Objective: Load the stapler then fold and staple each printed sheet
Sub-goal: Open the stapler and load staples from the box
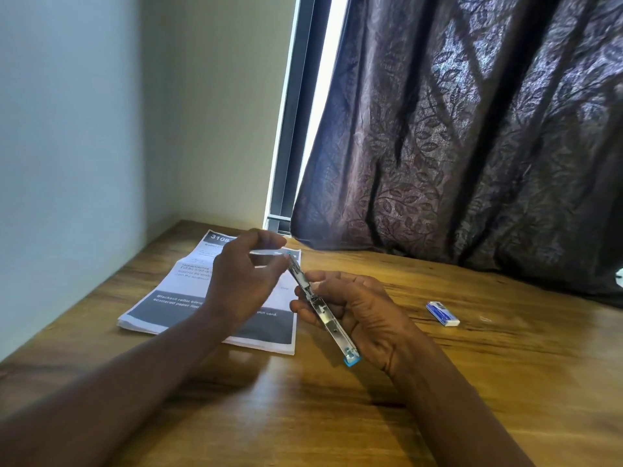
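My right hand [350,311] grips a slim metal stapler [323,311] with blue plastic ends, held tilted above the table with its channel facing up. My left hand [242,274] pinches a thin strip of staples [269,252] at the stapler's far tip. A stack of printed sheets [168,298] with black bands and white text lies flat on the table behind my hands, partly hidden by my left forearm. A small blue-and-white staple box [442,313] lies on the table to the right.
The wooden table [337,416] reaches a pale wall [67,163] on the left. A dark patterned curtain [472,146] hangs over the table's far right edge, beside a window frame [293,129].
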`<move>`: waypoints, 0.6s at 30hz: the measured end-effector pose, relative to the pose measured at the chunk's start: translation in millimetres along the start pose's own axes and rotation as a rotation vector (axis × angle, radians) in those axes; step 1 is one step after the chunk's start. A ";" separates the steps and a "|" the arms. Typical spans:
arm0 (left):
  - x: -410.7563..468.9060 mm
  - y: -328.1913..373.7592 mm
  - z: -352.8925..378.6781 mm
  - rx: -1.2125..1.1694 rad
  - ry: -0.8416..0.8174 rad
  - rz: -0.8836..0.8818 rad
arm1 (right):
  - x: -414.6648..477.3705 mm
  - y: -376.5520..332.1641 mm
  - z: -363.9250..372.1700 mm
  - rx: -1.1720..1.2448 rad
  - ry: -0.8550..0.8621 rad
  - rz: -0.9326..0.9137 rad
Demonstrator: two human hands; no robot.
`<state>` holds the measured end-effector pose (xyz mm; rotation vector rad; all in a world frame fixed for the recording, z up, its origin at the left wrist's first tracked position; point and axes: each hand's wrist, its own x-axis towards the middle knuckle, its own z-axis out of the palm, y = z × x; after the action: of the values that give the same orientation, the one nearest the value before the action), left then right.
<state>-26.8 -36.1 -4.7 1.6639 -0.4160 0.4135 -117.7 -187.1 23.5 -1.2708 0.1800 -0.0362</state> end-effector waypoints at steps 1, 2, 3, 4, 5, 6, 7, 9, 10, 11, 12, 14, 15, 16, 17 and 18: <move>-0.1 -2.1 -1.0 0.122 -0.011 0.124 | 0.2 0.2 0.9 0.016 0.007 -0.010; -0.6 -3.1 -1.9 0.210 -0.037 0.231 | 0.2 0.4 1.5 0.023 0.015 -0.020; -0.9 -3.5 -2.4 0.271 -0.069 0.313 | 0.1 0.9 2.2 0.025 0.023 -0.031; -1.2 -3.6 -3.1 0.313 -0.093 0.373 | -0.2 1.3 2.7 0.025 0.028 -0.043; -1.1 -3.3 -3.7 0.341 -0.106 0.410 | -0.7 1.7 3.5 0.027 0.030 -0.056; -0.4 -4.0 -4.4 0.362 -0.114 0.428 | -0.8 2.1 4.3 0.031 0.035 -0.069; -0.3 -4.0 -5.0 0.382 -0.122 0.436 | -0.6 2.7 4.7 0.037 0.045 -0.082; 0.1 -4.4 -5.9 0.413 -0.148 0.434 | 0.3 4.4 5.7 0.058 0.059 -0.108; -0.2 -3.9 -6.1 0.421 -0.164 0.430 | 1.0 5.2 6.0 0.060 0.060 -0.119; -0.7 -3.0 -6.1 0.429 -0.177 0.428 | 1.7 6.2 6.5 0.058 0.059 -0.127; -1.1 -1.9 -6.4 0.439 -0.183 0.432 | 2.2 7.0 6.9 0.060 0.059 -0.135; -1.3 0.3 -8.0 0.467 -0.189 0.449 | 2.5 8.5 8.3 0.083 0.067 -0.147; -1.1 1.7 -9.2 0.484 -0.190 0.460 | 2.6 9.0 9.0 0.094 0.072 -0.153; -1.2 3.2 -10.9 0.500 -0.188 0.474 | 2.7 9.6 9.6 0.104 0.078 -0.160; -1.2 4.6 -12.7 0.515 -0.184 0.489 | 2.5 10.0 10.5 0.112 0.085 -0.167; -1.1 5.8 -14.2 0.536 -0.179 0.506 | 2.5 10.4 11.0 0.113 0.096 -0.175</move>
<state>-31.1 -22.7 1.6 2.1184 -0.9297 0.8051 -114.3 -173.9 16.5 -1.1696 0.1467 -0.2550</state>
